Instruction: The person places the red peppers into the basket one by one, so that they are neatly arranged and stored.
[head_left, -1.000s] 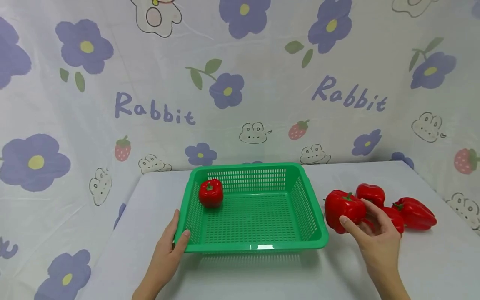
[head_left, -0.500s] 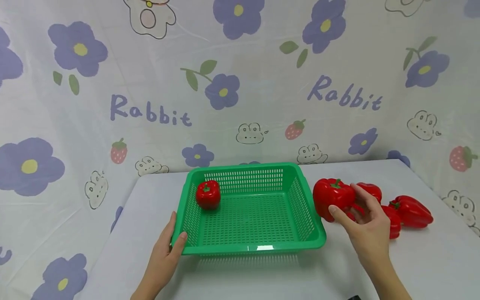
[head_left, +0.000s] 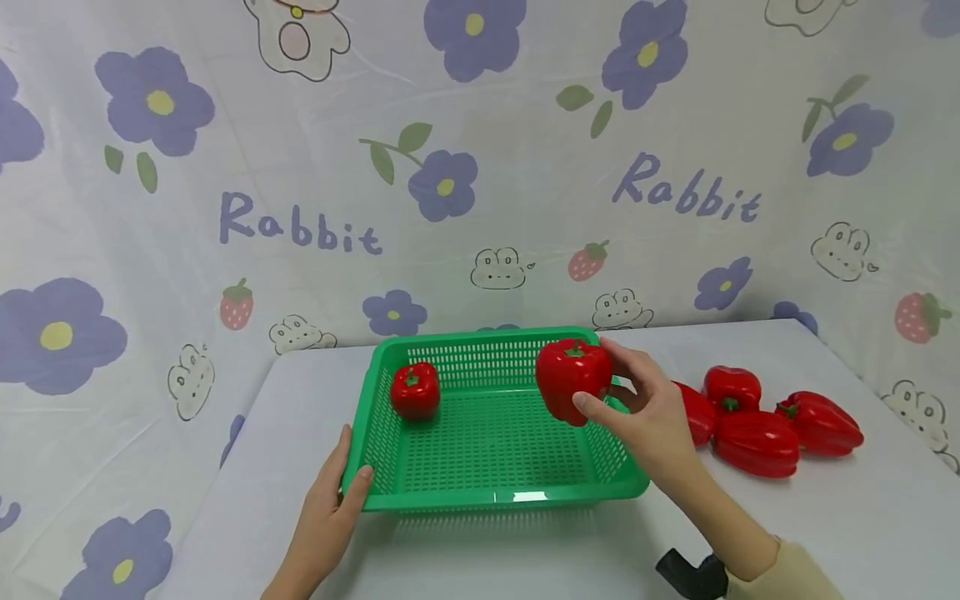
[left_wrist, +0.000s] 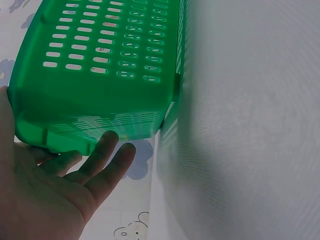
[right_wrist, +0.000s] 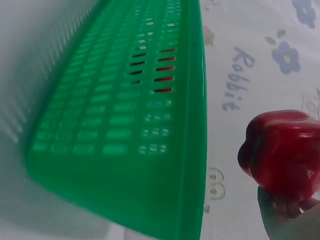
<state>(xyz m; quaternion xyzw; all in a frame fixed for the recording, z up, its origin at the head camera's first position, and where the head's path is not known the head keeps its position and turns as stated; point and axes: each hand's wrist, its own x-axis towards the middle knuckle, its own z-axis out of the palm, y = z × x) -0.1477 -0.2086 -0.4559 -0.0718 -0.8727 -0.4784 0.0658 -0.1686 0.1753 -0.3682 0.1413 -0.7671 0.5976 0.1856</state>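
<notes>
My right hand grips a glossy red bell pepper with a green stem, thumb in front and fingers along its right side. In the head view the pepper overlaps the right part of a green plastic basket. In the right wrist view this pepper shows above the level of the basket rim. My left hand holds the basket at its front left corner, thumb over the rim, other fingers outside. Another red bell pepper stands inside, toward the back left.
Several red bell peppers lie together on the white table to the right, among them one in front and one at the right. A flower-printed curtain hangs behind the table. A black strap piece shows beside the right sleeve.
My right hand has carried the pepper left from the pile, up and over the basket's right side. My left hand keeps its place on the basket.
</notes>
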